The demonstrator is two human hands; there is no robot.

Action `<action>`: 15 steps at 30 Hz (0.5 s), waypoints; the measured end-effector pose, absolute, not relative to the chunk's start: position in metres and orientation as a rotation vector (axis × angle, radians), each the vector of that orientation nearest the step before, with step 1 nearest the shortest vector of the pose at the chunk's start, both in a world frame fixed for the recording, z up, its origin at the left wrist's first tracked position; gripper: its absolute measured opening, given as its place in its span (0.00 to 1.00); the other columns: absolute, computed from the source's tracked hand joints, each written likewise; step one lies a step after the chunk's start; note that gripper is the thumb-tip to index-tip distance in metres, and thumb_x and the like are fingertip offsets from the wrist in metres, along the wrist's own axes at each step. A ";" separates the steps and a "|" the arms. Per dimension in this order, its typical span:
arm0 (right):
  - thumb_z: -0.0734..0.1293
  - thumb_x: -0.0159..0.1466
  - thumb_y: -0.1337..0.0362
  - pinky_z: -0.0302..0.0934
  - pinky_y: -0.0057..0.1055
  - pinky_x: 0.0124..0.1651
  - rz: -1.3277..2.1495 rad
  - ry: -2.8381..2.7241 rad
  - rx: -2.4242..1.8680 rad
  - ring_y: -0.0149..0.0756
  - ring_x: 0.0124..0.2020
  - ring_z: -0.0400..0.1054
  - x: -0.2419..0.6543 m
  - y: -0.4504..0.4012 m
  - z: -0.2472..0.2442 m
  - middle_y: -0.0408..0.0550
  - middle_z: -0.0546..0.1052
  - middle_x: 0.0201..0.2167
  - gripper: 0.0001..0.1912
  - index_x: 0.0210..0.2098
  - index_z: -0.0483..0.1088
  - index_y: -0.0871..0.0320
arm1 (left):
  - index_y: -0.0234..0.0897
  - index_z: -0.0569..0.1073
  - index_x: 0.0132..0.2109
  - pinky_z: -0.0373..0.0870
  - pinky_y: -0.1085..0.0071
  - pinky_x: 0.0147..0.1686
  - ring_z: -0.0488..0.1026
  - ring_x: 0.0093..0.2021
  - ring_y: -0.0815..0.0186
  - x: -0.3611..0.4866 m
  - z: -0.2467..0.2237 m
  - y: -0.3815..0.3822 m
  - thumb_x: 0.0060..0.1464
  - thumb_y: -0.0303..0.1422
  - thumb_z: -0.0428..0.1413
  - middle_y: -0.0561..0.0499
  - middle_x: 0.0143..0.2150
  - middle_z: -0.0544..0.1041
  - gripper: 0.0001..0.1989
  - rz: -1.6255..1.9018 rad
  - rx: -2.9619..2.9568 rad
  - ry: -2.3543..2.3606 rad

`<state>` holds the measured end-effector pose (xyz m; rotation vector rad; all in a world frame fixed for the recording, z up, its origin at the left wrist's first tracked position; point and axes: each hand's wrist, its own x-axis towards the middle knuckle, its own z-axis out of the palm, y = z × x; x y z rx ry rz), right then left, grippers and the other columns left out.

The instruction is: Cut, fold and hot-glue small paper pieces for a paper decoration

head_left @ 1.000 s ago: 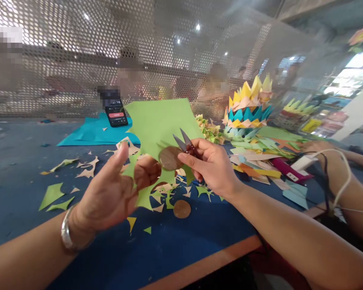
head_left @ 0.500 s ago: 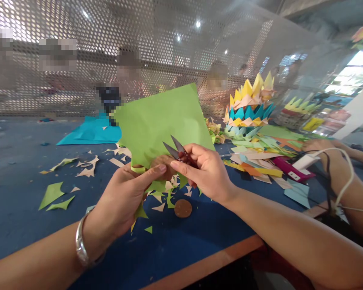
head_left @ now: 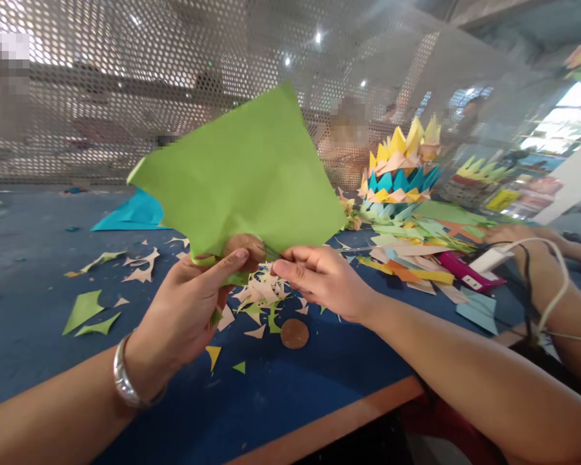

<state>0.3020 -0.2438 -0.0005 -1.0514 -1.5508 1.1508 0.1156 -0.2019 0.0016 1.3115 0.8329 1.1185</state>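
My left hand (head_left: 188, 307) pinches the lower edge of a large green paper sheet (head_left: 246, 171) together with a brown disc (head_left: 244, 247). My right hand (head_left: 324, 281) is closed on the scissors (head_left: 272, 252), whose blades lie against the paper beside the disc; their handles are hidden in my fingers. Another brown disc (head_left: 295, 334) lies on the blue table below my hands, next to a pile of pale and green paper scraps (head_left: 264, 289).
Green offcuts (head_left: 83, 311) and a turquoise sheet (head_left: 128, 213) lie at left. At right stand a layered paper crown (head_left: 399, 171), paper strips (head_left: 416, 261), a magenta power strip (head_left: 469, 271) with cables and another person's arm (head_left: 545, 278). A perforated screen (head_left: 140, 84) rises behind.
The green sheet has turned and risen to the left with my left hand. The scissors, earlier seen with blades apart above the disc, are now mostly hidden at the paper's lower edge.
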 end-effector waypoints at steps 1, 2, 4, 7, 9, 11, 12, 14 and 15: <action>0.70 0.65 0.48 0.40 0.24 0.17 1.193 -1.544 -1.049 0.20 0.16 0.44 0.302 -0.244 0.001 0.31 0.53 0.17 0.21 0.27 0.63 0.57 | 0.40 0.81 0.30 0.56 0.74 0.18 0.67 0.24 0.67 0.116 0.000 -0.201 0.51 0.36 0.62 0.49 0.29 0.78 0.06 1.121 1.311 0.822; 0.69 0.64 0.47 0.39 0.24 0.17 1.236 -1.529 -1.044 0.20 0.16 0.43 0.301 -0.245 0.002 0.30 0.53 0.17 0.21 0.28 0.64 0.58 | 0.40 0.81 0.31 0.59 0.74 0.19 0.69 0.27 0.66 0.115 -0.001 -0.201 0.51 0.36 0.62 0.48 0.31 0.79 0.06 1.126 1.313 0.807; 0.69 0.64 0.46 0.39 0.24 0.16 1.313 -1.484 -1.033 0.20 0.16 0.42 0.300 -0.246 0.006 0.30 0.52 0.17 0.21 0.30 0.65 0.58 | 0.40 0.81 0.32 0.64 0.74 0.24 0.71 0.32 0.65 0.115 -0.001 -0.201 0.52 0.35 0.62 0.48 0.35 0.79 0.05 1.130 1.324 0.769; 0.69 0.64 0.47 0.38 0.23 0.16 1.369 -1.435 -1.031 0.21 0.16 0.42 0.300 -0.248 0.010 0.30 0.52 0.17 0.21 0.32 0.67 0.60 | 0.39 0.81 0.31 0.67 0.75 0.28 0.72 0.37 0.65 0.115 0.000 -0.201 0.51 0.34 0.63 0.49 0.36 0.78 0.04 1.129 1.314 0.763; 0.68 0.65 0.48 0.38 0.23 0.16 1.371 -1.428 -1.037 0.21 0.16 0.41 0.300 -0.248 0.011 0.30 0.53 0.17 0.20 0.32 0.68 0.60 | 0.39 0.80 0.30 0.68 0.75 0.29 0.72 0.37 0.65 0.115 0.002 -0.202 0.51 0.34 0.63 0.49 0.35 0.78 0.05 1.135 1.296 0.767; 0.67 0.66 0.49 0.37 0.23 0.16 1.367 -1.421 -1.041 0.21 0.16 0.41 0.301 -0.248 0.011 0.30 0.52 0.17 0.19 0.33 0.69 0.60 | 0.40 0.79 0.29 0.68 0.75 0.29 0.71 0.35 0.66 0.116 0.004 -0.202 0.52 0.34 0.62 0.50 0.34 0.77 0.06 1.159 1.293 0.759; 0.67 0.66 0.49 0.37 0.23 0.16 1.365 -1.417 -1.041 0.21 0.16 0.41 0.302 -0.248 0.010 0.30 0.52 0.17 0.19 0.33 0.69 0.61 | 0.40 0.79 0.28 0.68 0.75 0.29 0.70 0.34 0.66 0.117 0.005 -0.202 0.52 0.34 0.62 0.50 0.33 0.76 0.07 1.169 1.304 0.752; 0.67 0.66 0.49 0.37 0.23 0.16 1.362 -1.411 -1.038 0.21 0.16 0.41 0.302 -0.247 0.009 0.30 0.52 0.17 0.19 0.32 0.69 0.60 | 0.40 0.78 0.27 0.68 0.75 0.28 0.69 0.34 0.66 0.117 0.005 -0.203 0.52 0.34 0.62 0.50 0.31 0.75 0.07 1.166 1.335 0.742; 0.68 0.66 0.49 0.37 0.23 0.16 1.362 -1.410 -1.038 0.21 0.16 0.41 0.303 -0.247 0.009 0.31 0.52 0.17 0.19 0.32 0.69 0.60 | 0.40 0.79 0.27 0.67 0.76 0.28 0.68 0.34 0.66 0.117 0.005 -0.203 0.52 0.34 0.61 0.50 0.31 0.75 0.07 1.150 1.346 0.738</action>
